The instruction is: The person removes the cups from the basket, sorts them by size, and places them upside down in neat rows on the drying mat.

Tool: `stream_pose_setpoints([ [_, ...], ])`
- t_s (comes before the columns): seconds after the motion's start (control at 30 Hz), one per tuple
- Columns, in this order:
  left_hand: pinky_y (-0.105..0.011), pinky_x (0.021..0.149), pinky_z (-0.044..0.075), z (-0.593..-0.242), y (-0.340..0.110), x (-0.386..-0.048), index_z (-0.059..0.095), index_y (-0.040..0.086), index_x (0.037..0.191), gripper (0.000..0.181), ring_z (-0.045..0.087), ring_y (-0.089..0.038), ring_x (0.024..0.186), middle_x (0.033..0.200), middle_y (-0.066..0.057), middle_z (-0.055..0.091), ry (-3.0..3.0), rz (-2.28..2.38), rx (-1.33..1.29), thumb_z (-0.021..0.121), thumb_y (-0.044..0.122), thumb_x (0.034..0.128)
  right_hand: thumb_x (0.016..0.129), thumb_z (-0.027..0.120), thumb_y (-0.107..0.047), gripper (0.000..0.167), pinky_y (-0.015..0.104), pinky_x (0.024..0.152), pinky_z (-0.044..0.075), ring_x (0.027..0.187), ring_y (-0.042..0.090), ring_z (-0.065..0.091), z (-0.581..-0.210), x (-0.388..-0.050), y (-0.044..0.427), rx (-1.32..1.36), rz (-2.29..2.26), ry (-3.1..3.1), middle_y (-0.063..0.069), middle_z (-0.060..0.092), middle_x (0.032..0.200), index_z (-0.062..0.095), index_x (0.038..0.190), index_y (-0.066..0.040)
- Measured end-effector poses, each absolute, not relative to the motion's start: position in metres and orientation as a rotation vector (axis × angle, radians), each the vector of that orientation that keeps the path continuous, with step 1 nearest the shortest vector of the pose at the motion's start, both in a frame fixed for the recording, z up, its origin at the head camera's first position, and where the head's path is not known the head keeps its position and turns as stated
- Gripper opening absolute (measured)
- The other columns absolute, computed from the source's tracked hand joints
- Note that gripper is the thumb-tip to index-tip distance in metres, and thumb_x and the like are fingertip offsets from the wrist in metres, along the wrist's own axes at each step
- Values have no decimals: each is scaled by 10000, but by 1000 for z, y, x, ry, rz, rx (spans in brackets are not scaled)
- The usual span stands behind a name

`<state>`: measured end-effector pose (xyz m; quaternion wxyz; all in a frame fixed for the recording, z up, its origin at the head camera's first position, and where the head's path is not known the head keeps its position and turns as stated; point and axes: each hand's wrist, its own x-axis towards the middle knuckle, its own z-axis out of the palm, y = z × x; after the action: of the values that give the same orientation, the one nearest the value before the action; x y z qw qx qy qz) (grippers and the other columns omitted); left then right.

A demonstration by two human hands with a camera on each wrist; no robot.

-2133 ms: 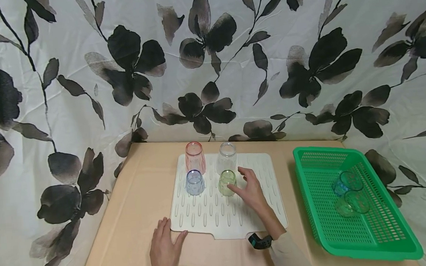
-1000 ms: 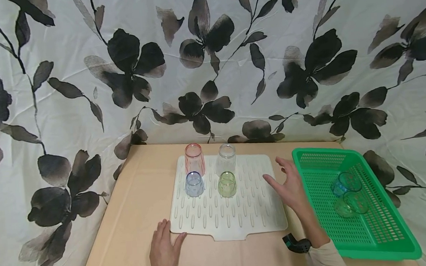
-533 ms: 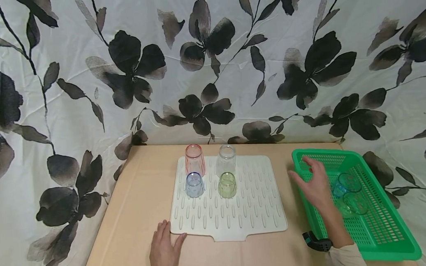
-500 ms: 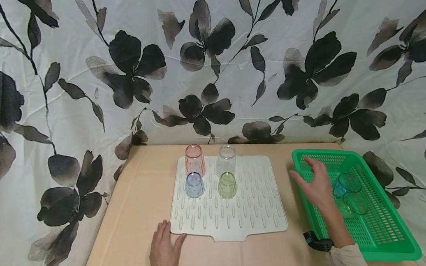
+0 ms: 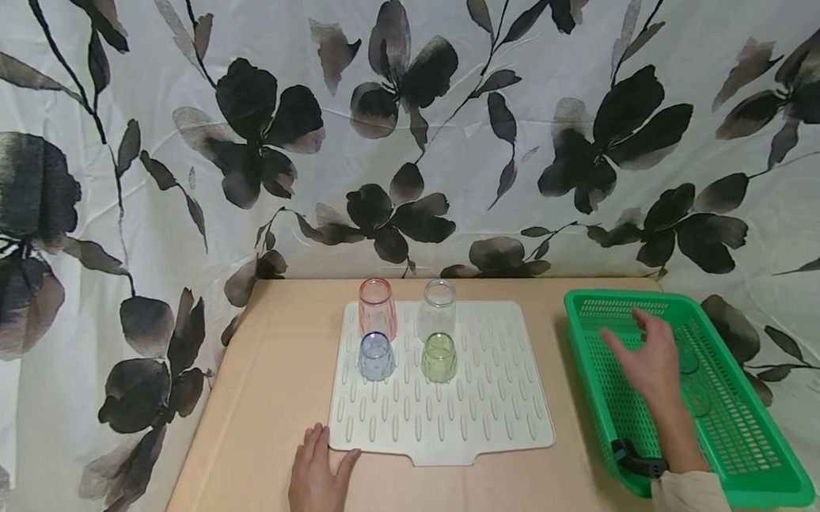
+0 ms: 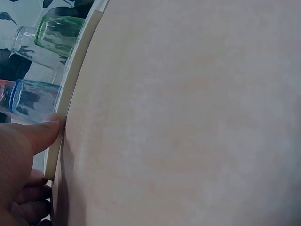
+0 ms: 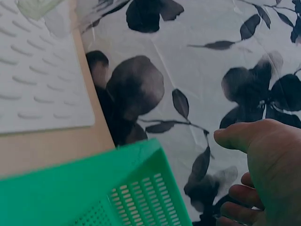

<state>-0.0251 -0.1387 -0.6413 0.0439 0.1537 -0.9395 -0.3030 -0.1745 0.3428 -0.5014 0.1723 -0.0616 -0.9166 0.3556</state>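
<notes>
My right hand (image 5: 653, 362) hovers over the green basket (image 5: 774, 464), holding nothing, thumb and fingers spread. Just right of it, partly hidden behind the hand, two glasses sit in the basket: a blue glass (image 5: 687, 359) and a green glass (image 5: 697, 396). My left hand (image 5: 316, 485) lies at the near left corner of a white ridged drying board (image 5: 492, 409); in the left wrist view its thumb (image 6: 44, 134) touches the board's edge. Standing on the board are a red glass (image 5: 376, 310), a clear glass (image 5: 436, 306), a small blue glass (image 5: 377, 357) and a small green glass (image 5: 439, 359).
The board and basket stand side by side on a tan-covered table (image 5: 250, 426). Behind and beside the table hangs a white curtain (image 5: 493, 12) with dark flowers. A black band (image 5: 638, 460) is worn on my right wrist.
My right hand has let go of the small green glass on the board and moved right, over the basket beside its glasses. My left hand has stayed at the board's corner.
</notes>
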Motion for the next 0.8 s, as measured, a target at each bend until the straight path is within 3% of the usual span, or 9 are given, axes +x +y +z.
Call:
stream_pose_setpoints([
  [0.4, -578, 1270, 202, -641, -139, -24, 436, -79, 1449, 794, 284, -455, 1490, 1535, -283, 398, -2860, -925, 474, 723, 427, 909, 988, 625, -321, 721, 699, 1109, 303, 1371, 545, 315, -511, -181, 379, -268, 955, -2666, 362, 366, 1481, 328, 1517, 69],
  [0.8, -549, 1282, 197, -643, -140, -25, 453, -81, 1436, 805, 306, -448, 1484, 1529, -276, 410, -2838, -925, 455, 733, 446, 896, 993, 591, -388, 790, 746, 1143, 192, 1407, 607, 180, -524, -189, 405, -430, 847, -2794, 426, 245, 1514, 269, 1519, 105],
])
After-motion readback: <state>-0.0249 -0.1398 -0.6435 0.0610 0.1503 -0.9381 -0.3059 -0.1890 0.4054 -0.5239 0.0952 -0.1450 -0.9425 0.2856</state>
